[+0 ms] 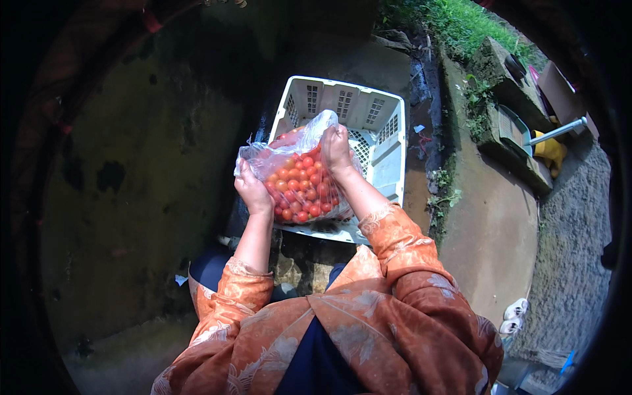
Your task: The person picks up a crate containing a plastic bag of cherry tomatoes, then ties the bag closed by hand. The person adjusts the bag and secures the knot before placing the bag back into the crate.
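Observation:
A clear plastic bag [307, 136] full of small red and orange cherry tomatoes [301, 184] is held by its top edges, with its mouth spread apart. My left hand [253, 189] is closed on the bag's left edge. On the other side, my right hand [336, 151] grips the right edge in a fist. Beneath and behind the bag is a white plastic crate [390, 164] with slotted walls. The bag covers the crate's near left part, and I cannot tell whether it rests on the crate floor.
Wet dark ground [131, 197] lies to the left. Beyond a narrow gutter on the right runs a concrete ledge [487, 230], with stone blocks, a pale-handled tool [559, 130] and a yellow object [550, 153]. White shoes [515, 317] sit lower right; grass [461, 26] grows at the back.

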Tool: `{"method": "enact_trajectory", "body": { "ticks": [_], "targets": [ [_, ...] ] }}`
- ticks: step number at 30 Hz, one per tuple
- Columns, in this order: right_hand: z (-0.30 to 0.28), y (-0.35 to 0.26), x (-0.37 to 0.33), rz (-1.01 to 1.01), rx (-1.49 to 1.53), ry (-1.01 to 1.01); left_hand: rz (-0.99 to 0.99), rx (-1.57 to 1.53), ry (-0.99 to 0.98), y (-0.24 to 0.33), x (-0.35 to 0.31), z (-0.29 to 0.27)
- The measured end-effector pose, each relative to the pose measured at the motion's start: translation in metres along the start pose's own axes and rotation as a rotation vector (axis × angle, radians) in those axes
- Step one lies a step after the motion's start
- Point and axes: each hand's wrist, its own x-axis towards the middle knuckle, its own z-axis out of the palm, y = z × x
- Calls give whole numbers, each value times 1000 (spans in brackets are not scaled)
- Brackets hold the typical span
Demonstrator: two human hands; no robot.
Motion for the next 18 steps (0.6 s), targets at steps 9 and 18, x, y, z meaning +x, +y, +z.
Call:
{"method": "enact_trajectory", "body": {
  "ticks": [9, 18],
  "targets": [
    [-40, -54, 16, -32, 230, 367, -19, -296, -262, 70, 1, 73],
    [-31, -91, -31, 126, 350, 304, -292, 72, -558, 30, 78, 139]
  ]
}}
